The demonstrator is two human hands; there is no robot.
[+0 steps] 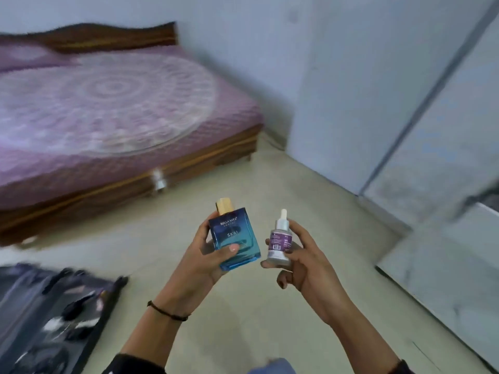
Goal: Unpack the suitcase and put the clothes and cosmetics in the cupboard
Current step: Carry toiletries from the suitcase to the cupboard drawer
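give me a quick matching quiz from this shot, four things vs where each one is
Things:
1. perfume bottle
2. dropper bottle
3. suitcase
4. bed

Places:
A. on the floor, lower left of the view
B. held in the right hand
C. upper left of the view
D. held in the left hand

Pairs: 1-D, 2-B, 3-A, 4-C
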